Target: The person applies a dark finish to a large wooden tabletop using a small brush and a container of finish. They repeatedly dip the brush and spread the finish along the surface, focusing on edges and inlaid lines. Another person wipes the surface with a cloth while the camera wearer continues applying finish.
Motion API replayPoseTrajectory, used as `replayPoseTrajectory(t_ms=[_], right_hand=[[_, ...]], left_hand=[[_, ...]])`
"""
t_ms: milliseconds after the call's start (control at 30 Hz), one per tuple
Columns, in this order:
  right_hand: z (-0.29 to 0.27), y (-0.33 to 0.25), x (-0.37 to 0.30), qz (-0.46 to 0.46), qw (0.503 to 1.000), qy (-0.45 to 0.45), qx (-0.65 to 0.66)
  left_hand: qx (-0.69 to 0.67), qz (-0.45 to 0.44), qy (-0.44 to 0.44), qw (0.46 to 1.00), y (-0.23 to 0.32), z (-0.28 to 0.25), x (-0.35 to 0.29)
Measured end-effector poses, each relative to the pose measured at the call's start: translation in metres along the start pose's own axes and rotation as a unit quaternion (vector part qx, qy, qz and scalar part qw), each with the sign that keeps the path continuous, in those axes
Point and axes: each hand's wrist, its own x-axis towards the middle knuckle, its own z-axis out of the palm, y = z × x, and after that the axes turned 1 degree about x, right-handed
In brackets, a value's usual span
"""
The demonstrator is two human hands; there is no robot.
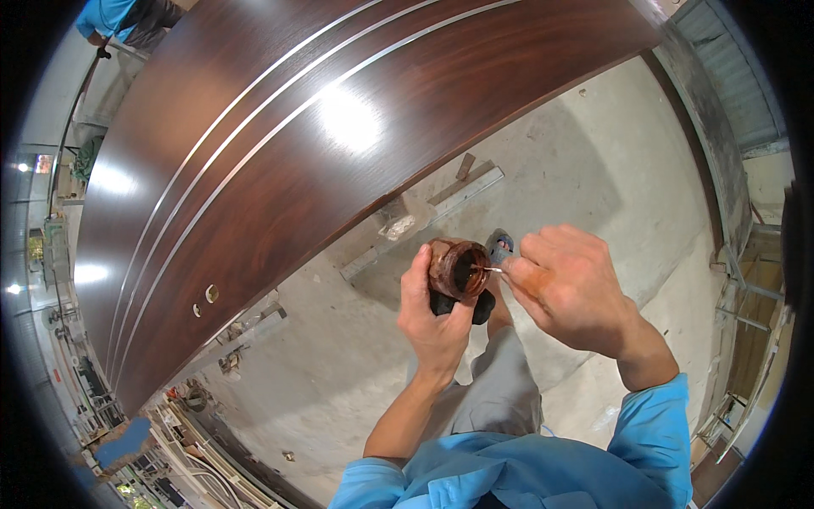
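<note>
My left hand (432, 331) is wrapped round a small brown-smeared jar (441, 265), tilted so that its mouth faces right. Dark brown liquid coats the inside. Pinched in my right hand (572, 288) is what looks like a thin paintbrush (494, 270), its tip inside the jar's mouth. Orange-brown stain marks the skin of that hand. A black thing (481, 307) shows just below the jar, and I cannot tell what it is. Beyond my hands lies a large glossy dark wood door panel (339, 191) with three pale strips and two small holes.
Metal bars (466, 191) and a crumpled clear plastic piece (397, 226) lie beneath the panel's near edge on the concrete floor (585, 161). At the far left, another person in a blue shirt (127, 21) is by the panel. A grey metal frame (712, 110) stands at right.
</note>
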Motion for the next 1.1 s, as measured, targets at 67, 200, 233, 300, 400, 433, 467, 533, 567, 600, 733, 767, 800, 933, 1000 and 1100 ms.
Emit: replayPoseTrajectory(t_ms=[67,200,233,300,400,433,467,533,567,600,733,767,800,933,1000,1100], right_hand=[[0.002,-0.002,0.001,0.0,1.0,-0.005,0.0],[0.005,0.001,0.0,-0.002,1.0,-0.005,0.002],[0.005,0.003,-0.001,0.0,1.0,-0.003,0.006],[0.004,0.007,-0.005,0.007,1.0,0.0,0.009],[0.005,0.015,-0.012,0.03,0.998,0.004,0.047],[0.007,0.017,-0.014,0.05,0.997,-0.005,0.062],[0.01,0.019,-0.015,0.057,0.993,0.028,0.104],[0.023,0.023,-0.014,0.095,0.975,0.082,0.185],[0.032,0.025,-0.011,0.143,0.956,0.115,0.229],[0.045,0.025,-0.008,0.194,0.929,0.155,0.275],[0.096,0.033,0.019,0.179,0.89,0.293,0.3],[0.106,0.035,0.025,0.174,0.892,0.293,0.298],[0.114,0.036,0.03,0.169,0.893,0.292,0.297],[0.122,0.046,0.039,0.172,0.895,0.287,0.296],[0.118,0.05,0.038,0.2,0.881,0.308,0.297],[0.115,0.051,0.038,0.247,0.858,0.318,0.319]], left_hand=[[0.01,0.016,0.003,1.0,-0.003,-0.001,-0.001],[0.025,0.03,-0.004,0.999,-0.006,-0.001,-0.002],[0.026,0.034,-0.002,0.999,-0.006,0.0,-0.002],[0.018,0.025,0.004,1.0,-0.008,0.004,0.001],[-0.012,-0.031,0.013,0.999,-0.005,0.005,0.001],[-0.027,-0.055,0.018,0.998,-0.004,0.004,0.001],[-0.036,-0.07,0.027,0.997,-0.002,0.003,0.0],[-0.035,-0.112,0.045,0.992,0.001,-0.001,-0.002],[-0.032,-0.129,0.055,0.99,0.001,-0.004,-0.002],[-0.007,-0.123,0.064,0.99,0.002,-0.007,-0.004],[0.005,-0.142,0.073,0.987,-0.001,-0.015,-0.004],[0.006,-0.143,0.073,0.987,-0.002,-0.015,-0.004],[-0.001,-0.148,0.076,0.986,-0.003,-0.016,-0.004],[0.004,-0.161,0.084,0.983,-0.007,-0.019,-0.004],[0.03,-0.151,0.076,0.985,-0.01,-0.02,-0.004],[0.046,-0.147,0.07,0.986,-0.014,-0.021,-0.003]])
